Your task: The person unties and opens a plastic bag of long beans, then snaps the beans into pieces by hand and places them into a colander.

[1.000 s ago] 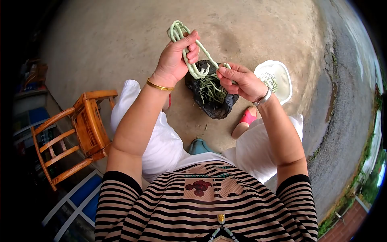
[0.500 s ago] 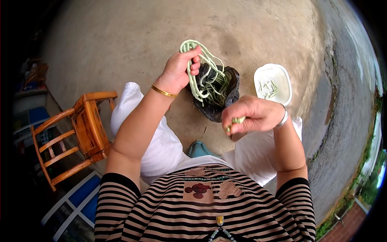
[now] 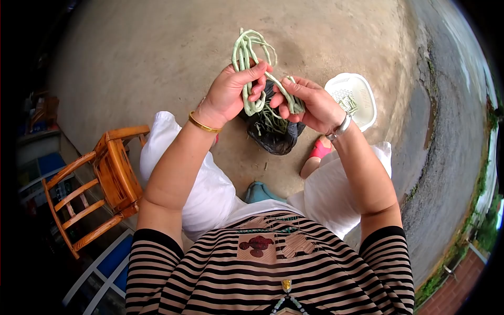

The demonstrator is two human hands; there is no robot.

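Observation:
My left hand [image 3: 233,90] is closed round a looped bunch of long green beans [image 3: 243,51], whose loops rise above the fist and hang below it. To its right, my right hand [image 3: 305,102] grips short bean pieces [image 3: 294,103] and touches the end of a long bean that runs across from the bunch. Beneath both hands a black plastic bag [image 3: 277,143] stands open on the ground with more long beans inside, partly hidden by the hands. Beyond my right wrist, a white basket [image 3: 368,100] with holes holds several short bean pieces.
A wooden chair [image 3: 116,176] lies or stands at the left, beside a blue and white frame [image 3: 90,270]. A teal stool edge [image 3: 259,192] shows between my knees. My foot in a pink shoe [image 3: 318,151] is below my right hand. A grey road [image 3: 420,157] runs along the right.
My right hand has moved up and left to meet the bean bunch, with pieces still in its grip. My left hand has shifted slightly, and the loops now reach higher.

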